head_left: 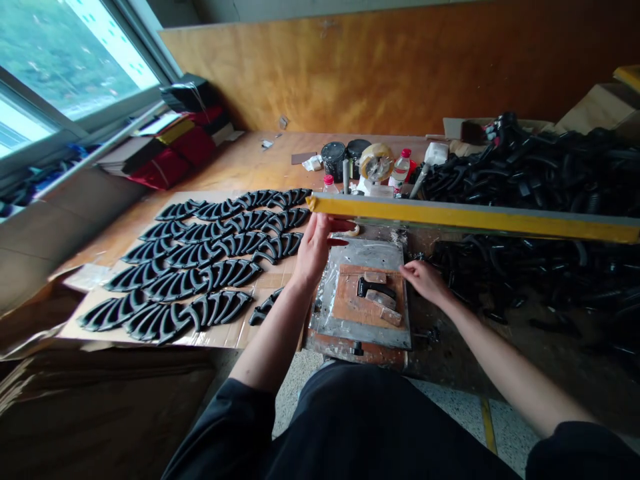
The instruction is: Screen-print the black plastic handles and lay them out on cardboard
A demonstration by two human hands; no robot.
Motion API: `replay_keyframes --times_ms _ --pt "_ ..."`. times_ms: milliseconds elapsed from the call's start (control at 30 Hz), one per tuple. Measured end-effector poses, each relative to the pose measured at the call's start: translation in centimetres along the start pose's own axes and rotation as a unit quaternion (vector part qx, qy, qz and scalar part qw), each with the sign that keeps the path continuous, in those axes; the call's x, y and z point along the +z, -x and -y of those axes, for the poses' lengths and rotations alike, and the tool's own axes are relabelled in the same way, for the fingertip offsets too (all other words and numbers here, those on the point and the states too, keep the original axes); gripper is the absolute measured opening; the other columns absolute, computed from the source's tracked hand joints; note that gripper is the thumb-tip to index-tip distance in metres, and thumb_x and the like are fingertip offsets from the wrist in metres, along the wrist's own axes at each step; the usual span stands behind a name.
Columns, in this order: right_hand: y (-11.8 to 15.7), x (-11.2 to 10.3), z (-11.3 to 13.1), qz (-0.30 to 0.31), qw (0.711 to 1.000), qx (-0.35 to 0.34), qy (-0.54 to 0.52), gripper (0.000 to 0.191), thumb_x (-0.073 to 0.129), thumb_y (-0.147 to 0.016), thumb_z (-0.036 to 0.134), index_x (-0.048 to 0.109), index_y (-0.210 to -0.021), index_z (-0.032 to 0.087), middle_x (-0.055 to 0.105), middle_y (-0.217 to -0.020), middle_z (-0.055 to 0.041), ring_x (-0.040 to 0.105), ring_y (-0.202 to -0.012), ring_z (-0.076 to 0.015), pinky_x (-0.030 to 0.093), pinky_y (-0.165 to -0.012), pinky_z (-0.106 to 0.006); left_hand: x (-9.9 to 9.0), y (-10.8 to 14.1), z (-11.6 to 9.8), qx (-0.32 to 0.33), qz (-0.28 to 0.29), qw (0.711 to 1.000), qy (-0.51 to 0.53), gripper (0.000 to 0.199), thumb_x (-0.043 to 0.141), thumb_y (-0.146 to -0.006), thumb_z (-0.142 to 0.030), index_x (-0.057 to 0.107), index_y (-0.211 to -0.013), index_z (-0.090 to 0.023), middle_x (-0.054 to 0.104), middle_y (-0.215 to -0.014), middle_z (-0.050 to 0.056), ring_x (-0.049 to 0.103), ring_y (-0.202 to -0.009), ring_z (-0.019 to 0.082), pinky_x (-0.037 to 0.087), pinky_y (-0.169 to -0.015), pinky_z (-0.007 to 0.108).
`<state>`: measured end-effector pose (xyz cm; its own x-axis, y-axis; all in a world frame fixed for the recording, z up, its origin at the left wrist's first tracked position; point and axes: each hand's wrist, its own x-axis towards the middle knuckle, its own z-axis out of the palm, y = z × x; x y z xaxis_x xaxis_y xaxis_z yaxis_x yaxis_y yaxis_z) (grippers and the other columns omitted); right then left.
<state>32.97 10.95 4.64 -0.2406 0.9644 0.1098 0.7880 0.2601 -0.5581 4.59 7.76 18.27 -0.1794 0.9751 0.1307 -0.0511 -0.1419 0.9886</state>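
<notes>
A long bar with a yellow side (450,215) runs across above the bench, its left end at my left hand (315,247). My left hand holds that end from below, with some fingers reaching right beneath it. Below lies a grey metal plate (330,300) carrying a brown board (350,313). On the board, a curved black handle-like part (377,288) sits among small blocks (380,311). Close to the plate's right edge is my right hand (423,277), fingers drawn together; anything between them is too small to make out.
Rows of similar black parts (175,283) lie on cardboard (270,287) at left. A large heap of black parts (550,167) covers the right side. Dark tins (334,160), a tape roll (376,163) and a red-capped bottle (401,168) stand behind the bar.
</notes>
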Motion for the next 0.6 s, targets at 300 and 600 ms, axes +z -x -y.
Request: replay_keyframes --times_ms 300,600 --pt "3.1 3.7 9.5 0.144 0.981 -0.059 0.118 0.018 0.043 -0.097 0.028 0.053 -0.087 0.019 0.064 -0.081 -0.0091 0.060 -0.081 -0.0229 0.041 -0.069 -0.031 0.8 10.6 7.2 -0.362 0.139 0.922 0.022 0.071 0.050 -0.080 -0.071 0.058 -0.119 -0.012 0.070 -0.104 0.018 0.068 -0.086 0.026 0.053 -0.059 0.031" --pt "2.3 12.3 20.7 0.202 0.930 -0.305 -0.014 0.024 0.050 -0.095 0.037 0.061 -0.106 0.018 0.066 -0.100 -0.0095 0.055 -0.101 -0.0245 0.043 -0.090 -0.036 -11.2 15.4 11.7 -0.348 -0.240 0.906 -0.016 0.063 0.044 -0.080 -0.073 0.057 -0.095 -0.013 0.069 -0.078 0.010 0.066 -0.062 0.016 0.050 -0.053 0.024"
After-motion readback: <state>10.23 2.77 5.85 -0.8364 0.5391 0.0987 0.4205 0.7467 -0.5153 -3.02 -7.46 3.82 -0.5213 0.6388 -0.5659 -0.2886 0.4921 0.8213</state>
